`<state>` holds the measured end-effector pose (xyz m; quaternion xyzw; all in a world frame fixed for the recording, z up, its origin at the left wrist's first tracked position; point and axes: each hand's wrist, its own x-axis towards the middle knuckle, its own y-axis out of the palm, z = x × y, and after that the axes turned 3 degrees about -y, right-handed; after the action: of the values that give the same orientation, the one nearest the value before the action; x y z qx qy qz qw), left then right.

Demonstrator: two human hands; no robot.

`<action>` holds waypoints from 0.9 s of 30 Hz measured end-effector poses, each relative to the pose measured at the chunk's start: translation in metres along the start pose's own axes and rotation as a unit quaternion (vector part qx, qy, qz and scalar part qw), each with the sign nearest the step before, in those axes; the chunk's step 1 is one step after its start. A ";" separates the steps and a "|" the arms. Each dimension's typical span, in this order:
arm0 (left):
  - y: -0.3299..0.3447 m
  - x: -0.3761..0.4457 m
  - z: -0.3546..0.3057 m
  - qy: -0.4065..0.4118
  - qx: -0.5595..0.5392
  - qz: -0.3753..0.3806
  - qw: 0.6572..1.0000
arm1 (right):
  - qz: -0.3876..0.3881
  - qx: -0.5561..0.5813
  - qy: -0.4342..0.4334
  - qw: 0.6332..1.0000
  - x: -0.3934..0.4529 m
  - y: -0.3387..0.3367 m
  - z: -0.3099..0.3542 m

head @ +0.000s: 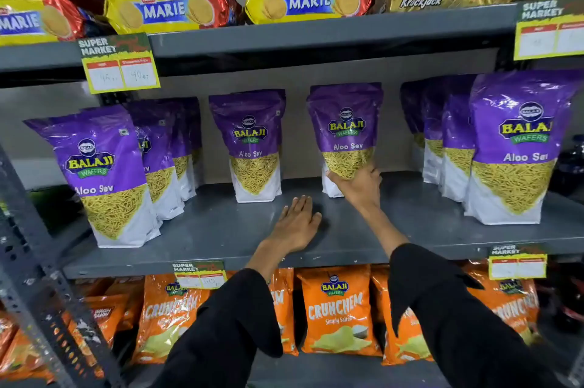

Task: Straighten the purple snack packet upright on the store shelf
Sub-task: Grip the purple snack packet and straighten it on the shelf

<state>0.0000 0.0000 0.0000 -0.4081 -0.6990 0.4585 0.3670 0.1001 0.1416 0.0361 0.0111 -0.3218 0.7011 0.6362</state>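
Head cam shows your right hand [357, 187] wrapped around the lower front of the purple snack packet [346, 135], fingers curled over the part where the yellow sev shows through, so that hand is gripping the pouch. Your left hand [297, 223] lies flat and open on the grey shelf [221, 229] near its front edge, holding nothing. The packet stands toward the back of the shelf, right of centre, with a matching pouch [251, 144] apart from it on the left and a cluster of the same pouches [518, 147] off toward the right end. It looks close to upright already, maybe tipped a touch. Handling-wise, I'd guess it's light and a bit puffy: a glossy film stand-up pouch, so the surface is probably slick and the sides will dent if you squeeze. The contents are thin crunchy strands, so a hard pinch could crush them. The flat bottom gusset is what keeps it standing, so holding low like you are makes sense for seating the base square on the shelf. If the top flops, I'd steady the upper seal with the free hand, since that crimped strip is the stiffest bit to pinch.
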 end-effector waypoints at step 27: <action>0.007 0.013 0.007 0.014 0.063 0.030 0.997 | -0.069 -0.077 0.055 0.993 0.012 0.037 -0.001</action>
<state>-0.0099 0.0109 -0.0075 -0.4115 -0.6508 0.5069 0.3876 0.0648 0.1534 0.0247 -0.0548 -0.3378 0.6279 0.6990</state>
